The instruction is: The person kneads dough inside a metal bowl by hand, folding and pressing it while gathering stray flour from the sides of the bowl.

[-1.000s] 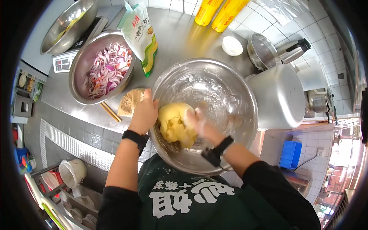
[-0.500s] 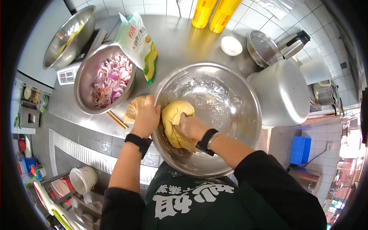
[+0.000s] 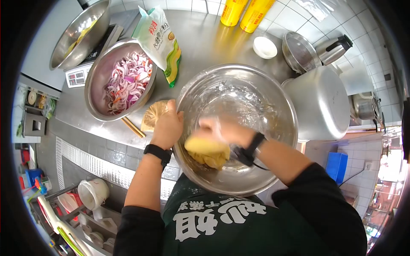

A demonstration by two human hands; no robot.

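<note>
A large steel bowl (image 3: pixel 273 113) with wet, whitish smears inside stands in front of me. Yellow dough (image 3: pixel 208 152) lies against its left wall, its upper part blurred by motion. My left hand (image 3: pixel 168 126) is closed round the bowl's left rim, and a strapped watch is on that wrist. Just above the dough, inside the bowl, is my right hand (image 3: pixel 224 129); it is smeared by motion, so its fingers cannot be made out. A brown-yellow bag (image 3: pixel 153 115) sits beside my left hand, outside the bowl.
Sliced red onions fill a bowl (image 3: pixel 95 81) at the left, near wooden sticks (image 3: pixel 133 127) and a printed bag (image 3: pixel 159 38). A small white bowl (image 3: pixel 265 47) sits behind. To the right stand a big pot (image 3: pixel 320 102) and a steel bowl (image 3: pixel 300 52).
My right hand has pulled up from the dough, whose top has changed shape and shifted. My left hand stays on the rim. The whole view has shifted slightly.
</note>
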